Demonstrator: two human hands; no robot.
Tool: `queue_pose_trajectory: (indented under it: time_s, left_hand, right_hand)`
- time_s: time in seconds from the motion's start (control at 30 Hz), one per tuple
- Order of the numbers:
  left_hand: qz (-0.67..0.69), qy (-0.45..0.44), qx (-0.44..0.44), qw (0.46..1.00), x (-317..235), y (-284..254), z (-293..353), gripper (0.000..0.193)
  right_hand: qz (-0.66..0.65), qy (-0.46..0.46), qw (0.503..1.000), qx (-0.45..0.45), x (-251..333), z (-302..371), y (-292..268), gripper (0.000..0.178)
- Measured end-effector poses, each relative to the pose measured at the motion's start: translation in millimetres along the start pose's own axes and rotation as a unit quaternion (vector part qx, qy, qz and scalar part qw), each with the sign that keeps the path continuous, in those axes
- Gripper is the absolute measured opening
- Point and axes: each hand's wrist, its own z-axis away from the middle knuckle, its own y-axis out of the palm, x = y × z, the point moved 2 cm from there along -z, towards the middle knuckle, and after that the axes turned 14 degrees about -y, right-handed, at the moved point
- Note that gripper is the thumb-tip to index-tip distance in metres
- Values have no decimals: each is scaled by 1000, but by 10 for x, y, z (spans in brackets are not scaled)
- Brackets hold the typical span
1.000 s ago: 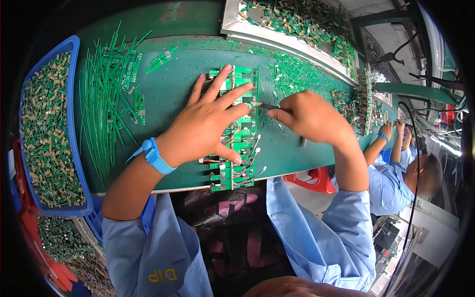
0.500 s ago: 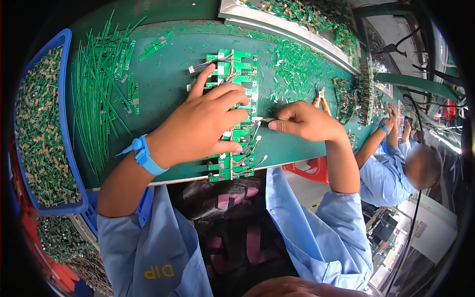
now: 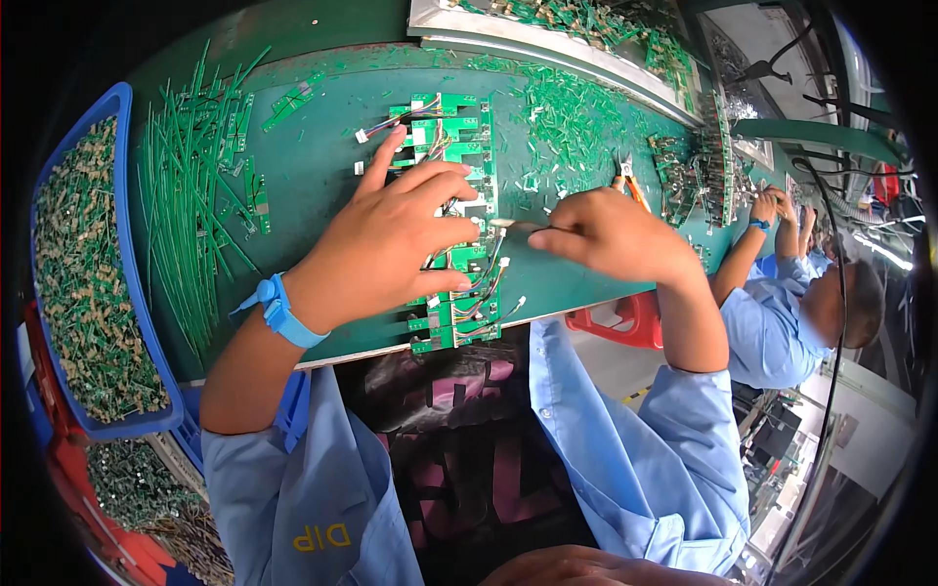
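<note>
While the green circuit-board panel [image 3: 454,210] is pressed flat on the green worktable [image 3: 313,186] by the spread, released left hand [image 3: 391,239] and a thin metal tool [image 3: 513,225] is pinched in the right hand [image 3: 611,234], the panel — judged light, stiff and brittle at its scored joints — is best held by its bare edges, away from the small wired connectors [image 3: 479,283].

The picture is bright and evenly lit in the middle, with clear colours. The light seems to come from above and the far right, where a pale glare washes out the room. The left hand [image 3: 391,244] drops only a soft, small shadow on the green table [image 3: 313,186]. The round lens bends the table's far edge and makes black corners. The co-worker [image 3: 801,303] at the right rim looks smeared.
</note>
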Motion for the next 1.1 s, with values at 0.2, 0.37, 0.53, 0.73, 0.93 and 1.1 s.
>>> queue_pose_trajectory:
  time_s: [0.2, 0.37, 0.53, 0.73, 0.93, 1.1]
  left_hand:
    - [-2, 15, 13, 1000, -36, 1, -22, 29]
    - [-37, -14, -19, 999, -190, -13, 73, 38]
    - [-59, -71, -3, 996, -548, 102, 390, 59]
    - [-48, -105, -15, 993, -554, 513, 694, 81]
    - [-42, -94, -30, 994, -453, 600, 732, 87]
    - [-69, -90, -43, 993, -493, 568, 670, 84]
  right_hand:
    - [-124, 23, 990, 70, -405, 246, 237, 52]
    - [-228, -26, 972, 43, -430, 261, 535, 51]
    - [-222, -22, 975, 18, -326, 251, 594, 50]
    - [-82, -32, 996, -13, 4, 270, 542, 51]
    - [38, -34, 997, -50, 107, 357, 424, 48]
    - [-111, -26, 993, 37, -342, 494, 533, 44]
